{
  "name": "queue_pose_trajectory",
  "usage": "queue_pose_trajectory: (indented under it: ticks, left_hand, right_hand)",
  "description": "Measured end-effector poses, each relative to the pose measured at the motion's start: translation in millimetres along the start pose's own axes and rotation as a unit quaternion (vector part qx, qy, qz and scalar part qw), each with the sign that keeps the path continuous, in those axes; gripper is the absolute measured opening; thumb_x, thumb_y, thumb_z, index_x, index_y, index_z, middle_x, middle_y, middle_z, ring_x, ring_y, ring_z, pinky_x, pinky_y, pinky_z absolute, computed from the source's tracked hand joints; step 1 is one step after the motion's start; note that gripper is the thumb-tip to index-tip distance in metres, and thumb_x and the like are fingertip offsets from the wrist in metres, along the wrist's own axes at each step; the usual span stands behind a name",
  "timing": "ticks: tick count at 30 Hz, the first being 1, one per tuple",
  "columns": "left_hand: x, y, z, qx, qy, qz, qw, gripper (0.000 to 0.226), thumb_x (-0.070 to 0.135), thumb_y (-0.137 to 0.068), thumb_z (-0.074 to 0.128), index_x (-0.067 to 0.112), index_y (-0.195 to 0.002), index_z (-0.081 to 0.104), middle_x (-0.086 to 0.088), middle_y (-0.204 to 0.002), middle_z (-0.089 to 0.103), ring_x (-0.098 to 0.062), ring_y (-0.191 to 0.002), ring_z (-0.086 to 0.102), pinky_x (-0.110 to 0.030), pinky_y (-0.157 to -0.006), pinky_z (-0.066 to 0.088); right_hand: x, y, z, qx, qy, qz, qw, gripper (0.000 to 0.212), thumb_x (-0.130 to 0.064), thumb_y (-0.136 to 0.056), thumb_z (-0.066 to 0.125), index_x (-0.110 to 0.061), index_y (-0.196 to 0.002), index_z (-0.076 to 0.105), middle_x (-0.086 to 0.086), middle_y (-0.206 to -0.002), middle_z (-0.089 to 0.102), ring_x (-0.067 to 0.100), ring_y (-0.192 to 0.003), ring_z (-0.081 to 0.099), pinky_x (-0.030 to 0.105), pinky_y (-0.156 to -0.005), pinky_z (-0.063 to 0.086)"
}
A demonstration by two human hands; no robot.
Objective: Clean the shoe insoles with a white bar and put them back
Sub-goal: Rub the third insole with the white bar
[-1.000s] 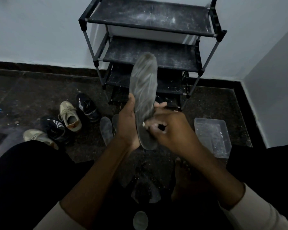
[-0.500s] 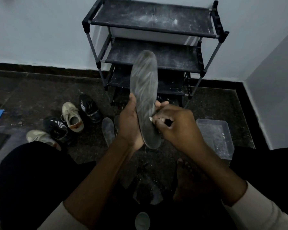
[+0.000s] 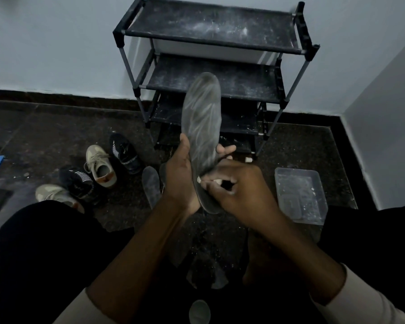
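Floor: dark speckled stone [image 3: 56,136] with a dull sheen, strewn with white crumbs and powder near the person's feet.
Wall: pale, smooth plaster [image 3: 45,43] with a black skirting band along its foot.
Shoe rack: black fabric shelves on thin grey metal poles [image 3: 211,26], standing against the wall. The shelves are streaked with white dust.
Insole: long, flat and matt dark grey, rounded at both ends [image 3: 202,122]. It is held upright in front of the shoe rack with the toe end up. Pale chalky streaks fan along its face.
Left hand: wrapped round the insole's lower half from behind [image 3: 180,178], with the thumb on the left edge and the fingertips poking out past the right edge.
White bar: a small chalk-like stub [image 3: 216,181], mostly hidden in the fist. Its pale tip touches the insole's face low down, toward the heel.
Right hand: fingers curled tight round the white bar [image 3: 239,192], the back of the hand toward the camera, set against the insole's lower part.
Loose insole: a dark, dusty one of the same shape [image 3: 151,185] lying flat on the floor just left of the left hand.
Sneakers: two beige lace-ups and two dark ones with white stripes [image 3: 100,166], clustered on the floor to the left.
Tub: clear rectangular plastic [image 3: 298,171] on the floor right of the hands, flecked white inside.
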State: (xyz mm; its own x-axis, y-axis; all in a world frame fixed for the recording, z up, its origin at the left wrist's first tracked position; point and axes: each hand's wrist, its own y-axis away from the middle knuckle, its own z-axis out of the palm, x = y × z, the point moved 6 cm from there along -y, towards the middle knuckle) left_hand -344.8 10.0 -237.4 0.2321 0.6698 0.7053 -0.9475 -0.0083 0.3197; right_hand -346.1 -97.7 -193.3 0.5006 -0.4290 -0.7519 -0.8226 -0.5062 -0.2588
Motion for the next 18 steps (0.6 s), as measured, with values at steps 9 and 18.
queue_pose_trajectory:
  ticks: [9, 18]
  left_hand:
    - [-0.2, 0.4, -0.9, 0.015, -0.016, 0.014, 1.000, 0.072, 0.059, -0.107, 0.022, 0.002, -0.128, 0.061, -0.035, -0.135, 0.058, -0.038, -0.126, 0.063, -0.047, -0.108, 0.050]
    - [-7.2, 4.6, 2.6, 0.015, -0.020, -0.014, 1.000, 0.066, 0.056, -0.108, 0.024, 0.006, -0.128, 0.063, -0.023, -0.122, 0.071, -0.032, -0.117, 0.069, -0.043, -0.096, 0.057]
  right_hand:
    - [-3.8, -2.0, 0.2, -0.041, -0.044, -0.003, 0.998, 0.009, -0.009, -0.089, 0.075, -0.012, -0.095, 0.080, -0.004, -0.088, 0.072, 0.007, -0.083, 0.068, 0.018, -0.085, 0.053]
    - [-4.8, -4.0, -7.8, 0.008, -0.038, -0.044, 0.998, 0.012, -0.004, -0.088, 0.075, -0.010, -0.096, 0.080, -0.003, -0.091, 0.073, 0.008, -0.085, 0.069, 0.031, -0.076, 0.057]
